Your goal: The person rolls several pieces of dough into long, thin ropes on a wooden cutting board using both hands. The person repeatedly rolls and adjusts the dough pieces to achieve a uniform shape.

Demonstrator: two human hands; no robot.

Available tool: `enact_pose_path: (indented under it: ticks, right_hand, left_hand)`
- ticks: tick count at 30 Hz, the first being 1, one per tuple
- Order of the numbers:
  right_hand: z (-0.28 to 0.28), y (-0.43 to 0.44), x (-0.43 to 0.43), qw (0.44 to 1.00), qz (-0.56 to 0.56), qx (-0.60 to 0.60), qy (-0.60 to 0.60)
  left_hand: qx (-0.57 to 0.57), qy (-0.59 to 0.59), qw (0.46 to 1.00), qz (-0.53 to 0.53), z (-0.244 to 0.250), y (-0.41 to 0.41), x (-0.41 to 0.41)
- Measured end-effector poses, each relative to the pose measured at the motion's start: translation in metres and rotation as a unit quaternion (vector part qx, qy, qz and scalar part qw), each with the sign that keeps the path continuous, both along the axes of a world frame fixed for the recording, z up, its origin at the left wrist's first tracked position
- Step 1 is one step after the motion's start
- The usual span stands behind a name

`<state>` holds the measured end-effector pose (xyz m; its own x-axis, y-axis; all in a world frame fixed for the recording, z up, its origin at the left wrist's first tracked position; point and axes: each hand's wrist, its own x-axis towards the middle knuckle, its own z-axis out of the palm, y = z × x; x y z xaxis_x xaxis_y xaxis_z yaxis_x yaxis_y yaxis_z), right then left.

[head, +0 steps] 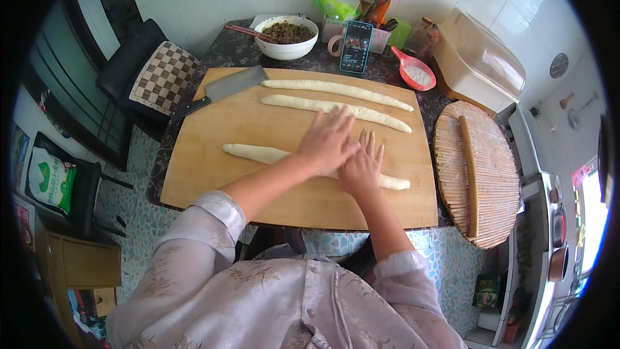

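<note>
My left hand (325,143) and my right hand (361,167) lie flat, fingers spread, over the middle of the nearest dough rope (253,152). Their inner edges meet, and the left hand reaches farther from me. Beneath them part of the rope is hidden; its two ends show on either side. Two more long pale dough ropes lie beyond, one in the middle (295,102) and one at the back (334,88). All three rest on a wooden board (203,179). At the board's upper left is a cleaver (236,83) with a black handle.
Behind the board stand a white bowl of dark chopped filling (286,51) with chopsticks, a propped phone (356,51) and a red scoop of flour (417,76). To the right, a rolling pin (469,179) lies on a round slatted mat (494,169). A beige lidded box (477,63) sits behind it.
</note>
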<state>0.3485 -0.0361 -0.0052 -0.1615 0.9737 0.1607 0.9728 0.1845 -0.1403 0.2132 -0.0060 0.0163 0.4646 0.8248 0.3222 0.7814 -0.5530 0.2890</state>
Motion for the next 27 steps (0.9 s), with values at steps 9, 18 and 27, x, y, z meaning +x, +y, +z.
enact_pose_path:
  ticks: [9,18,27]
  right_hand:
    - [-0.003,-0.066,0.032,0.998,0.035,0.041,0.044]
    - [0.003,0.019,0.038,0.997,-0.082,0.012,0.008]
    - [0.010,-0.063,0.057,0.999,-0.039,0.017,0.002]
  left_hand:
    - [-0.069,0.057,0.995,-0.041,-0.010,-0.046,0.001]
    - [-0.042,0.133,0.986,0.095,-0.022,0.029,-0.014]
    - [-0.080,0.070,0.994,-0.005,-0.006,-0.078,-0.054]
